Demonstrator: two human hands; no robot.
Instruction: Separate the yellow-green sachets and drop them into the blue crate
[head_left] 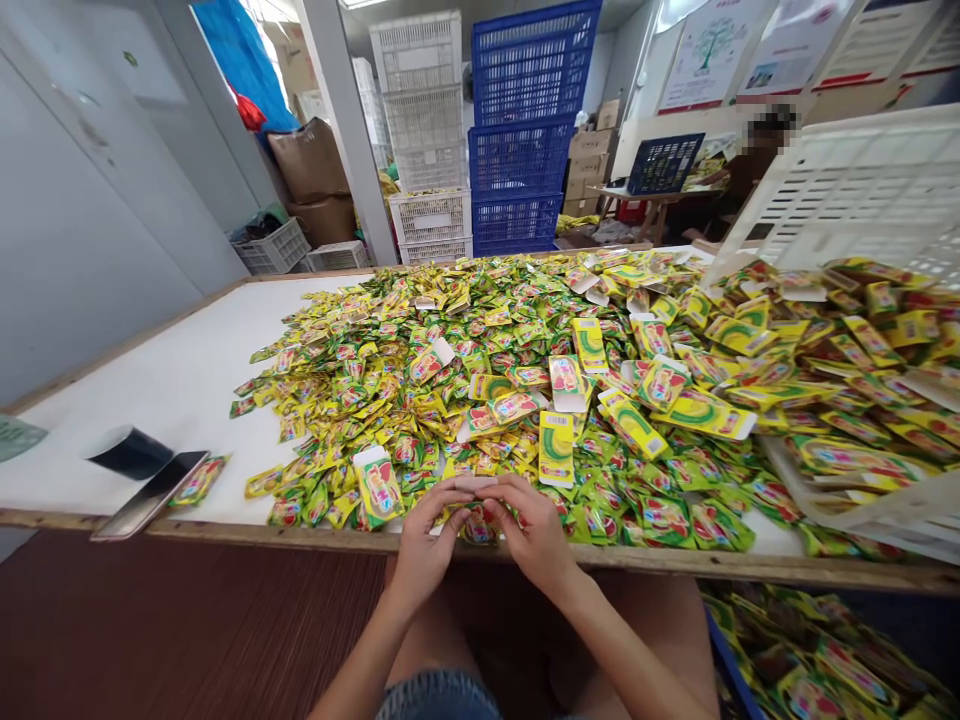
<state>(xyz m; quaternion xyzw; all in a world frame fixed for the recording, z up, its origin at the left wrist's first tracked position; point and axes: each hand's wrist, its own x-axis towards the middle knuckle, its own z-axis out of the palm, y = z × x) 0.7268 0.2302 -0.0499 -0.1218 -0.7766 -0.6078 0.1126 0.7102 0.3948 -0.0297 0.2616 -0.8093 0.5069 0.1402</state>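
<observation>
My left hand (427, 540) and my right hand (538, 535) meet at the table's front edge, both closed on a small carton (475, 483). Its pale end flap shows between my fingertips; most of the carton is hidden. Just below, between my thumbs, a patch of red and green print shows, and I cannot tell whether it belongs to the carton or a packet behind. Left of my hands, a yellow-green carton (379, 487) stands tilted on the packets. Beyond my fingers lies another yellow carton (556, 450). A wide heap of small yellow-green packets (420, 350) spreads around them.
At right, a white basket (847, 190) lies tipped, with cartons spilling out. A phone (150, 495) and a dark cup (129, 452) are at left. Below right stands a blue crate (724, 655) of packets. Behind are stacked blue crates (525, 130) and a seated person (757, 160).
</observation>
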